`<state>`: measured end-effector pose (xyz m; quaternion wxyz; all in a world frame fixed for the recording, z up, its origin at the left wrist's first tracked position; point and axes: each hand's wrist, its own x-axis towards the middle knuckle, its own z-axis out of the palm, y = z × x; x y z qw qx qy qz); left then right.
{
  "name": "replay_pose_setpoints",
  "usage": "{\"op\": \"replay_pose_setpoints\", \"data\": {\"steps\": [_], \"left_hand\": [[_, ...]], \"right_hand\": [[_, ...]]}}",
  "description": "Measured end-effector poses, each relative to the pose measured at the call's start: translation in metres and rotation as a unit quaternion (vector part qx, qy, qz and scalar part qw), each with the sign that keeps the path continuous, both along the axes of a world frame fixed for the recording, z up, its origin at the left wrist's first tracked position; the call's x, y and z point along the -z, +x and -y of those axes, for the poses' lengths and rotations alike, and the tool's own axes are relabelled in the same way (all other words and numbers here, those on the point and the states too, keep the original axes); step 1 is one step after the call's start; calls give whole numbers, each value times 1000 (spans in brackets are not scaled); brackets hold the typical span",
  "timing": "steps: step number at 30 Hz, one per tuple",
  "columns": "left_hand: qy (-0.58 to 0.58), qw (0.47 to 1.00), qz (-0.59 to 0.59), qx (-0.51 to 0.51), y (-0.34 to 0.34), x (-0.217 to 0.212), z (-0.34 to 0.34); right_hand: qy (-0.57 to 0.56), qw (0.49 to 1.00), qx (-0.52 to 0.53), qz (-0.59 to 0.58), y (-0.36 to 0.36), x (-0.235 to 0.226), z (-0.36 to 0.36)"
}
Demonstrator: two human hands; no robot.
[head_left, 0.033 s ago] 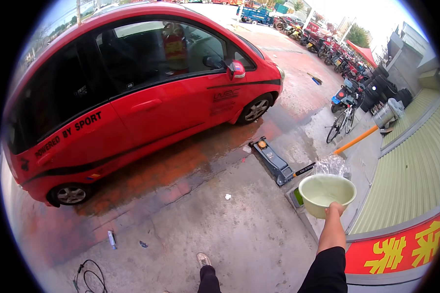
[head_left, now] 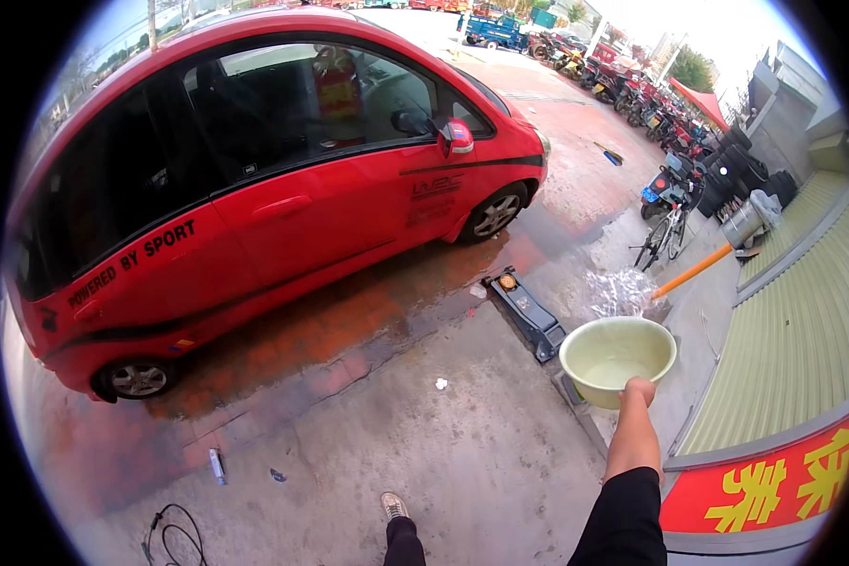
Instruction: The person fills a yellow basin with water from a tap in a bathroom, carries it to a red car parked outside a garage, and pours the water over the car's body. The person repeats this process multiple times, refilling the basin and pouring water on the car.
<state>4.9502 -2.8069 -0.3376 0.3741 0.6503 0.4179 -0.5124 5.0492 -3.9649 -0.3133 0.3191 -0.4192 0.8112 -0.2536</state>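
My right hand [head_left: 639, 390] grips the near rim of a pale green basin [head_left: 587, 389], held out at arm's length on the right. The basin tilts away from me, and its inside shows pale and smooth. Beyond its far rim a clear splash of water [head_left: 623, 292] hangs in the air over the concrete. My left hand is out of view. Just left of the basin lies a grey floor jack [head_left: 530, 319], its handle largely hidden behind the basin.
A red car [head_left: 349, 193] stands along the left on wet paving. An orange pole [head_left: 693, 271], a bicycle [head_left: 665, 236] and stacked tyres [head_left: 740, 165] are at right, beside a ribbed shutter [head_left: 783, 330]. A coiled black cable [head_left: 174, 533] lies at lower left.
My right hand and the basin have shifted slightly left and toward the far side. The water has spread farther out from the basin's rim.
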Motion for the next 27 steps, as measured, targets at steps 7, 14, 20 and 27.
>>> {"op": "replay_pose_setpoints", "data": {"steps": [7, 14, 20, 27], "left_hand": [[57, 990, 129, -28, -73, -113, 21], [103, 979, 152, -89, -140, -176, 74], [114, 974, 77, -178, -251, -133, 101], [47, 967, 166, -188, -271, -19, 105]], "right_hand": [[12, 927, -358, -107, 264, 85, -206], [208, 879, -422, 76, 327, 131, -438], [350, 833, -403, 147, 260, 117, -514], [312, 833, -423, 172, 307, 54, -495]]}}
